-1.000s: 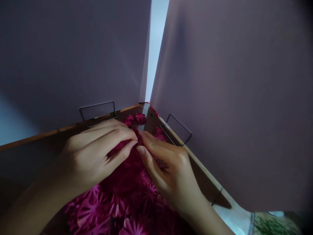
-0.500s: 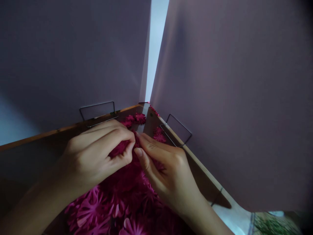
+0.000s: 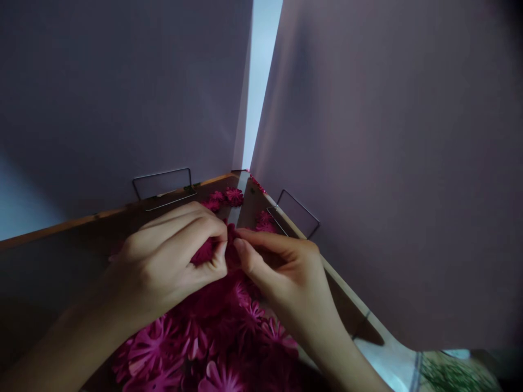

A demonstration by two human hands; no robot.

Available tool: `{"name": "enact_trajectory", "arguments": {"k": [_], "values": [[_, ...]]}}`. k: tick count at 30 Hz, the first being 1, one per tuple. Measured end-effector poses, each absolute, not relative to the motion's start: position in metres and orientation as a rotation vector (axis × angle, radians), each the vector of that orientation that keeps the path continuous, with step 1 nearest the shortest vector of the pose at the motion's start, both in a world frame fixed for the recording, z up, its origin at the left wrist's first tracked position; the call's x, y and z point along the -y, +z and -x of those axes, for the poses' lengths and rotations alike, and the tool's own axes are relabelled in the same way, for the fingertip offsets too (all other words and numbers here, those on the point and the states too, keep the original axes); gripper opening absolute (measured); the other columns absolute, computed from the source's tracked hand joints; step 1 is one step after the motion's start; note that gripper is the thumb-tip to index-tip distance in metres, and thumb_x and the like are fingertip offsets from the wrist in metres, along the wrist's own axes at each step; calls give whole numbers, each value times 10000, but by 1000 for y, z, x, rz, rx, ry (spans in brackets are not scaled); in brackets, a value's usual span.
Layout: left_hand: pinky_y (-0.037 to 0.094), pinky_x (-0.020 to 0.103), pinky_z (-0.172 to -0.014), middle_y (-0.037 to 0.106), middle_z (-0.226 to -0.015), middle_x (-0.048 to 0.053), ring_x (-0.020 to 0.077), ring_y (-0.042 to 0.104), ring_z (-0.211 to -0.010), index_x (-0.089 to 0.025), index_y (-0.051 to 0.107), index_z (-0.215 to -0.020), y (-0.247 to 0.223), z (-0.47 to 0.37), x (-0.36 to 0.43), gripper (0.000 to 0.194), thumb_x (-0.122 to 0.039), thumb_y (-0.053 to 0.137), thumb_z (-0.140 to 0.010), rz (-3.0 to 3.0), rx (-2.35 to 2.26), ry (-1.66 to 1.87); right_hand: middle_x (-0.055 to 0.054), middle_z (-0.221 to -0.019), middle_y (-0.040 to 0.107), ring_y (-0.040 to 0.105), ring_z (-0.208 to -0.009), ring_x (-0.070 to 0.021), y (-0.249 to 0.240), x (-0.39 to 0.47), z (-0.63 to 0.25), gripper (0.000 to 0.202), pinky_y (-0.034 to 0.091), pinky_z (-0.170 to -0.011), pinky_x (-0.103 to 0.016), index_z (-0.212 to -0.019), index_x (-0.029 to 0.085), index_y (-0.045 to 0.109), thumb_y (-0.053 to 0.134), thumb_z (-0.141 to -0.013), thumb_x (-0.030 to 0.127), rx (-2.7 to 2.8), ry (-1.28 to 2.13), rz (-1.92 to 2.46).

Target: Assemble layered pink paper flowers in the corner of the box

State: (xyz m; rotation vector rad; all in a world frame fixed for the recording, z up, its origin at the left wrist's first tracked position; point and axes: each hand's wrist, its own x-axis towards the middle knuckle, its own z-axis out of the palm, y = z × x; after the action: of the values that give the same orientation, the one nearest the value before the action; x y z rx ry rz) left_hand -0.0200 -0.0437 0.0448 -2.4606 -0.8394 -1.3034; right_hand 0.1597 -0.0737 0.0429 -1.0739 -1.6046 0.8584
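Note:
My left hand point(image 3: 180, 253) is closed in a pinch, thumb against forefinger. Beside it my right hand point(image 3: 281, 264) pinches too, its fingertips nearly meeting the left ones. Between the two sets of fingertips shows a dark magenta petal piece point(image 3: 231, 233), which looks like part of an artificial flower; much of it is hidden by the fingers. Below both hands spreads a heap of magenta artificial flowers point(image 3: 153, 348) with thin, separate petals. A few more magenta flowers point(image 3: 233, 196) lie on the dark tabletop beyond the fingers.
Two upright grey panels point(image 3: 122, 98) meet near the table's far corner, with a bright gap point(image 3: 261, 65) between them. Thin wire stands point(image 3: 163, 173) hold to the wooden edges point(image 3: 77, 222) on both sides. Green foliage point(image 3: 453, 375) shows at lower right.
My right hand has shifted slightly right and away from the left fingertips, so more of the magenta piece shows between them. My left hand has moved slightly right.

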Motion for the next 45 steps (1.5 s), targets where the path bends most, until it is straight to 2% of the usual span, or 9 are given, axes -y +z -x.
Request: {"name": "enact_trajectory", "arguments": {"k": [5,8,13,19,27,32,36,42,45], "values": [[478,299,-708,631,-802,24,152,607,-762,-179,580,-823,44,15,45,122,-59,602,-822,2508,832,-1320,25,-732,737,646,-637,-107,46,73,-154,95,466,-571,-184,-862,199,756,694,-790,211,1544,719,1168],[481,305,-697,635,-813,28,159,614,-769,-186,575,-836,44,15,45,123,-63,578,-843,2545,842,-1325,31,-751,736,661,-670,-104,47,72,-153,92,482,-608,-179,-853,199,738,675,-791,172,1537,714,1175],[481,311,-722,641,-833,35,169,627,-788,-184,559,-830,42,16,45,115,-73,573,-852,2473,857,-1302,32,-830,749,697,-751,-111,43,71,-155,135,514,-660,-170,-932,221,727,697,-809,175,1540,904,1065],[482,288,-721,647,-831,20,150,629,-764,-194,556,-823,42,15,45,141,-53,557,-815,2433,891,-1299,12,-937,769,714,-848,-131,42,64,-161,125,527,-746,-182,-930,237,758,732,-810,210,1550,893,1018],[489,292,-690,633,-787,30,150,617,-752,-168,577,-804,40,12,43,146,-24,562,-789,2425,902,-1350,-8,-889,765,719,-816,-158,36,65,-164,140,549,-714,-217,-946,217,745,727,-812,251,1512,1010,990],[498,299,-684,630,-789,29,153,612,-745,-175,574,-813,39,11,42,152,-25,578,-790,2458,863,-1369,-5,-822,746,696,-752,-139,36,63,-162,90,529,-663,-204,-877,195,729,710,-789,206,1467,1000,1022],[508,300,-716,637,-829,35,160,624,-788,-177,576,-838,39,13,42,140,-39,558,-818,2493,865,-1371,2,-765,722,674,-703,-130,38,61,-162,67,513,-628,-202,-817,178,706,709,-750,176,1436,965,1055],[522,322,-842,653,-955,59,186,634,-921,-166,588,-1004,42,15,42,117,-141,602,-891,2639,890,-1321,-18,-855,742,688,-767,-154,40,61,-163,90,535,-693,-242,-848,188,705,706,-759,196,1479,872,1057],[525,333,-871,662,-935,51,188,633,-929,-169,602,-983,41,14,40,118,-103,616,-886,2593,830,-1362,-23,-879,752,701,-776,-161,40,62,-163,113,549,-709,-252,-887,193,717,700,-777,212,1499,835,1052]]}}
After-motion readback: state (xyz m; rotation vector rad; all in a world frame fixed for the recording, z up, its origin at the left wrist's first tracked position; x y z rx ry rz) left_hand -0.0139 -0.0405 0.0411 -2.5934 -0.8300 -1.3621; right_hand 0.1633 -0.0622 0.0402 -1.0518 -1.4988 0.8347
